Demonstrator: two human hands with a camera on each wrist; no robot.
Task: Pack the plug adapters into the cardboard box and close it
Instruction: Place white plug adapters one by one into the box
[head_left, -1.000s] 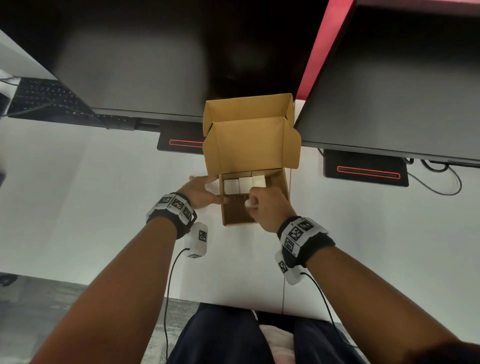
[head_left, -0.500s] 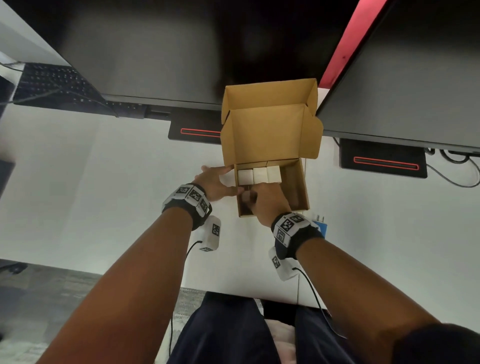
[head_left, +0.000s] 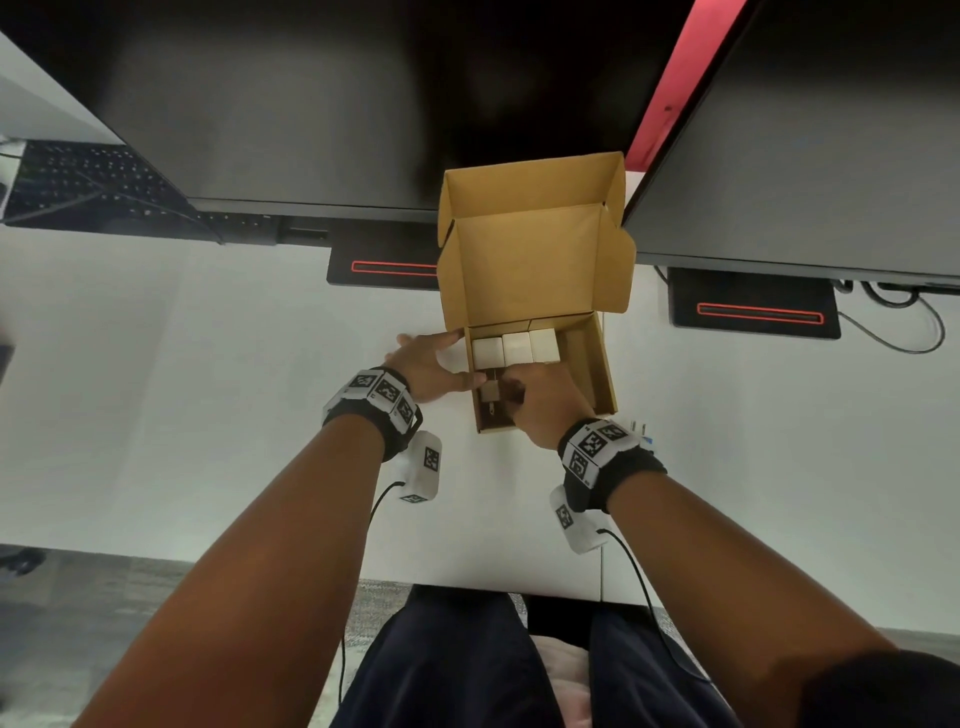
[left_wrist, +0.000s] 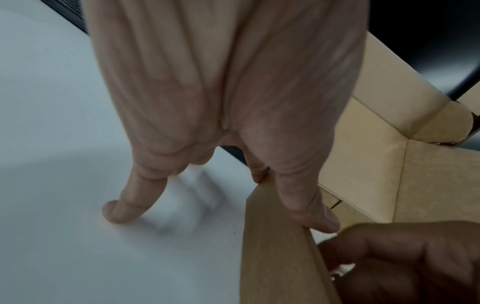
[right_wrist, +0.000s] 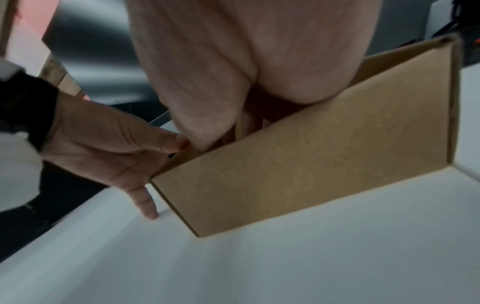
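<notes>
Pinched the left wall of the cardboard box (head_left: 589, 364) in the left grip (head_left: 426, 364). Clasped a plug adapter (head_left: 490, 391) in the right grip (head_left: 540, 400) inside the box, just near of three white adapters (head_left: 516, 349) along its far wall.

Plug adapters (head_left: 516, 349) in cardboard box's (head_left: 597, 369) far end — lid (head_left: 530, 265) behind.

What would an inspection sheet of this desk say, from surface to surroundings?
Surface: white table, flat.
Job's things: cardboard box open, lid up; three plug adapters in a row at its far end.
Clutter: small blue-and-white item beside right wrist, unclear.
Grippers: left hand pinches the box's left wall; right hand holds a fourth adapter inside.
Cables: wrist-camera leads; loose cable at far right.
Surroundings: two dark monitors, keyboard.
</notes>
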